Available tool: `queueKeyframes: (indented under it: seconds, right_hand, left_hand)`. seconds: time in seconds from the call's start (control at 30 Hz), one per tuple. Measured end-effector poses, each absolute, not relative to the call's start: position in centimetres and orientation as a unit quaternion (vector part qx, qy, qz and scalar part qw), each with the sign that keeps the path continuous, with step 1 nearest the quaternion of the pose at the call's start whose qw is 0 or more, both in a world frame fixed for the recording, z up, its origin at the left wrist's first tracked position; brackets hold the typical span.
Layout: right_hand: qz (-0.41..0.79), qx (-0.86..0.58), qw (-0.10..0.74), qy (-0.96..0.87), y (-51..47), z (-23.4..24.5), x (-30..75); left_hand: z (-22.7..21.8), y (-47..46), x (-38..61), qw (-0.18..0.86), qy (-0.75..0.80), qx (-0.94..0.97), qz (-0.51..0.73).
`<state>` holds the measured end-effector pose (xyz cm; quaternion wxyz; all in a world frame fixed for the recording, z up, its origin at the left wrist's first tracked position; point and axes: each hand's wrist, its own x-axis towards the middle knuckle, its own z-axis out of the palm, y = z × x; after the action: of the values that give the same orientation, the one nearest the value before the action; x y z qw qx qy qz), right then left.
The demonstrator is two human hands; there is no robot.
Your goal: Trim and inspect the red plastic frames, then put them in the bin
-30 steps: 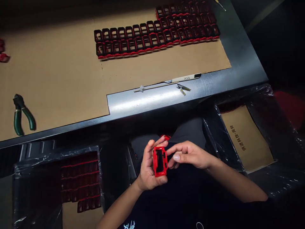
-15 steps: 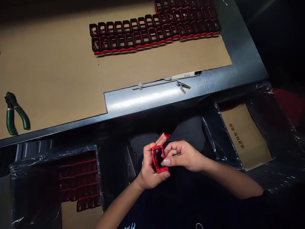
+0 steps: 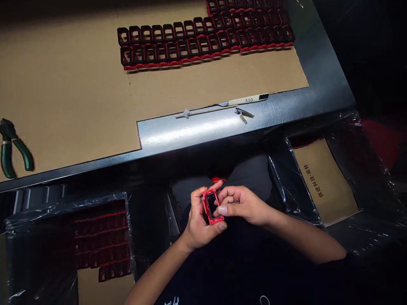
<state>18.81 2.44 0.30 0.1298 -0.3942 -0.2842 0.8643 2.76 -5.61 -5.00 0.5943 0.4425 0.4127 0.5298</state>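
My left hand (image 3: 201, 222) is closed round a small rectangular plastic frame (image 3: 206, 206), red at the face with a black inner rim. The frame is held low over my lap, its opening facing up. At its right side, my right hand (image 3: 243, 205) has curled fingers, with thumb and forefinger pinched at the edge and reaching into the opening. Whether anything small sits between those fingertips is hidden. Rows of similar red and black frames (image 3: 171, 51) stand on the cardboard (image 3: 79, 106) covering the metal table.
Green-handled pliers (image 3: 15, 148) lie at the left. Near the table edge are a cotton-tipped stick (image 3: 206, 111), a knife marked A55 (image 3: 248, 100) and nail clippers (image 3: 244, 114). A plastic-lined bin (image 3: 125, 195) with frames stands lower left; another, holding cardboard (image 3: 326, 182), stands right.
The frame has tilted slightly in my left hand and moved a little upward. My right thumb and fingers have shifted slightly at its right edge. The whole view has drifted a little.
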Motion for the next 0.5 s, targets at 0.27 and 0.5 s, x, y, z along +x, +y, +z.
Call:
queueKeyframes:
  seconds: [0.27, 0.5]
  right_hand:
    - [0.884, -0.371, 0.153, -0.24, 2.1, -0.7, 19.4]
    - [0.897, -0.342, 0.161, -0.23, 1.7, -1.5, 19.7]
  left_hand:
    - [-4.6, -5.1, 2.7, 0.532, 0.429, 0.51, 0.522]
    - [-4.2, -4.9, 2.1, 0.521, 0.388, 0.556, 0.518]
